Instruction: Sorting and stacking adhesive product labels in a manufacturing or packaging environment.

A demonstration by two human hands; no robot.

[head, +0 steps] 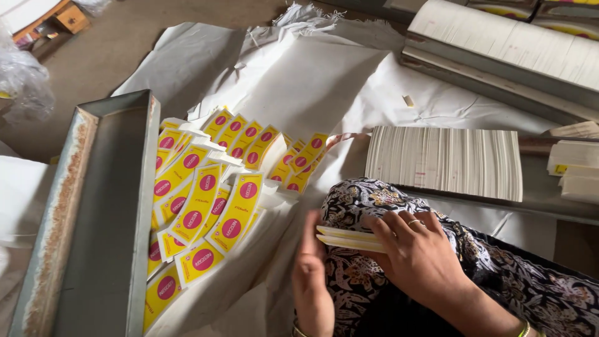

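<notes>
You are working in soft, even daylight with only faint shadows and no harsh glare. The white sheet [299,93] looks bright but keeps its folds. Your left hand [310,274] is slightly motion-blurred; the rest is fairly sharp.

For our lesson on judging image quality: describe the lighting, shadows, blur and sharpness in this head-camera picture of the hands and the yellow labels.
Head view: soft, even daylight, with no harsh glare on the yellow labels; only faint shadows in the folds of the white sheet; the left hand is slightly motion-blurred, while the right hand and the thin stack it grips look sharper; the metal tray stays crisp.
</notes>
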